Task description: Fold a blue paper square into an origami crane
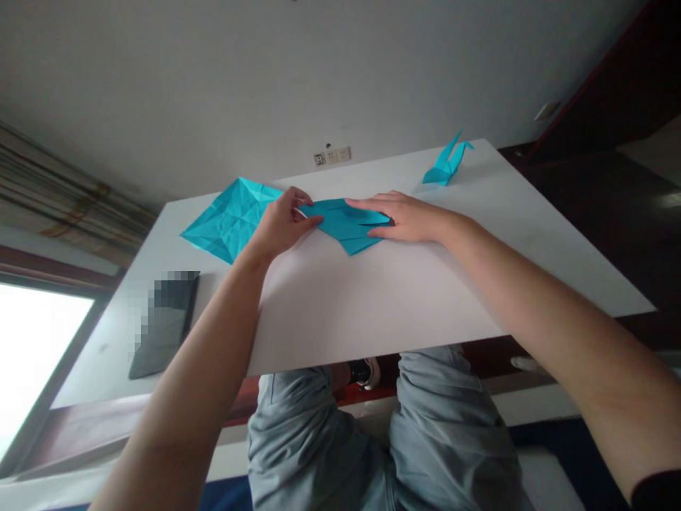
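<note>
Grey trousers (447, 426) below the desk's near edge; blue folded paper between two hands upon the desk (330, 312).
From the head view, the folded paper (340, 221) lies toward the far edge, the left hand (279, 226) pinching its left tip, the right hand (407, 216) gripping its right end, thumb apart from fingers. Left hand and wrist hide part of a creased blue sheet (226, 220) near the far left corner; a paper crane (440, 172) stands by the far right corner, a dark, partly pixelated slab (164, 344) along the left edge.
</note>
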Tool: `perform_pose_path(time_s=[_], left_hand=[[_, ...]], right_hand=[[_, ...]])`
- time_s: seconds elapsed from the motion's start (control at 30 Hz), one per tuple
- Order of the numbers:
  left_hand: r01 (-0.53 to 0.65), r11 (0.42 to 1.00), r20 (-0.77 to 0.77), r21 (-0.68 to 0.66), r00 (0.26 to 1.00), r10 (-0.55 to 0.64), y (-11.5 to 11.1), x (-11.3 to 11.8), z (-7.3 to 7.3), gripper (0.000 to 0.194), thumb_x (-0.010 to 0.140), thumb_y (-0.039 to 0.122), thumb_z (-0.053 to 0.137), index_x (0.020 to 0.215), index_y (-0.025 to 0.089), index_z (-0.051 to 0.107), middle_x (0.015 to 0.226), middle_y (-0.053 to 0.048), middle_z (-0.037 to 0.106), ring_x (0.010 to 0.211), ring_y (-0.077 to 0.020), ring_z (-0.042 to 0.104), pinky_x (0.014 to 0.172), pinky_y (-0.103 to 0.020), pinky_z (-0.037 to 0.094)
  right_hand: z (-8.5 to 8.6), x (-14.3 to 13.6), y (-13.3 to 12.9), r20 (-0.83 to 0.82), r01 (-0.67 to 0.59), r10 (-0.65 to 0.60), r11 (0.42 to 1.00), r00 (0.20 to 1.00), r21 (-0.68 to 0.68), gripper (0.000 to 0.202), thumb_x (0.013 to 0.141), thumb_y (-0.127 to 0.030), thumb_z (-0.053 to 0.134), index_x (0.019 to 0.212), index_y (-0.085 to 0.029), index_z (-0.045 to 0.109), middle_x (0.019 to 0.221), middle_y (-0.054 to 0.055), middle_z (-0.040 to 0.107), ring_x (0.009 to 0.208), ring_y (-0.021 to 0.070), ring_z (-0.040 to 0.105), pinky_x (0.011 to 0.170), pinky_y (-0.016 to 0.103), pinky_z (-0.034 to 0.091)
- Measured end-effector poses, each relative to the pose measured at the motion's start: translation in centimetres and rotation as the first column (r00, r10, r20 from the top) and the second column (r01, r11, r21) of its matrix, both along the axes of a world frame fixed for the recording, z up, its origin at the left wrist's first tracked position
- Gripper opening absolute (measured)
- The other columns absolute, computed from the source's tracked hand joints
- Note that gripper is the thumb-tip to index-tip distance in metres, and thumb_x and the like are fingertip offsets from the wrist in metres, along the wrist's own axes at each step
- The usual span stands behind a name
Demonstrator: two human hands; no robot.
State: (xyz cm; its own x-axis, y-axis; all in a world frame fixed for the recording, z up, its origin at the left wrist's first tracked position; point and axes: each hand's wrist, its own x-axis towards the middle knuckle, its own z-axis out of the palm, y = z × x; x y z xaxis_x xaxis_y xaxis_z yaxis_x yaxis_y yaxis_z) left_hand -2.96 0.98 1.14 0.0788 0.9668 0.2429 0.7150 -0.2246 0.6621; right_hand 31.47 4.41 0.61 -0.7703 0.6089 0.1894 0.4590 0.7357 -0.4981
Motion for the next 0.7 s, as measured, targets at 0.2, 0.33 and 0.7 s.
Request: perform_pose_path(time_s=[0.2, 0.33, 0.7], left_hand=[[-0.046, 0.999, -0.084, -0.005, 0.995, 0.046, 0.2, -0.7, -0.4, 0.036, 0.097, 0.03, 0.09, 0.132, 0.025, 0.081, 0.104, -0.003, 0.082, 0.083, -0.0181, 0.069, 0.081, -0.031, 0.058], [-0.028, 0.999, -0.175, 0.018, 0.984, 0.03, 0.5, -0.9, -0.5, 0.023, 0.1, 0.031, 0.088, 0.121, 0.023, 0.088, 0.111, -0.007, 0.087, 0.096, -0.0237, 0.076, 0.095, -0.038, 0.062], [0.009, 0.999, -0.141, 0.035, 0.99, -0.004, 0.9, -1.9, -0.8, 0.014, 0.094, 0.037, 0.088, 0.102, 0.027, 0.094, 0.101, -0.009, 0.091, 0.099, -0.0301, 0.082, 0.099, -0.043, 0.064]], right_hand=[[-0.5, 0.0, 0.5, -0.021, 0.024, -0.024, 1.0, 1.0, 0.008, 0.074, 0.107, -0.041, 0.089, 0.178, -0.032, 0.075, 0.176, 0.015, 0.079, 0.16, 0.045, 0.071, 0.142, 0.068, 0.051], [-0.6, 0.0, 0.7, -0.006, 0.018, -0.018, 1.0, 1.0, 0.004, 0.071, 0.108, -0.043, 0.089, 0.177, -0.033, 0.076, 0.172, 0.014, 0.081, 0.159, 0.0449, 0.071, 0.143, 0.068, 0.051], [0.3, 0.2, -0.1, -0.049, 0.014, -0.016, 0.999, 0.999, -0.035, 0.084, 0.106, -0.038, 0.089, 0.186, -0.035, 0.067, 0.18, 0.013, 0.076, 0.162, 0.0413, 0.072, 0.143, 0.061, 0.053]])
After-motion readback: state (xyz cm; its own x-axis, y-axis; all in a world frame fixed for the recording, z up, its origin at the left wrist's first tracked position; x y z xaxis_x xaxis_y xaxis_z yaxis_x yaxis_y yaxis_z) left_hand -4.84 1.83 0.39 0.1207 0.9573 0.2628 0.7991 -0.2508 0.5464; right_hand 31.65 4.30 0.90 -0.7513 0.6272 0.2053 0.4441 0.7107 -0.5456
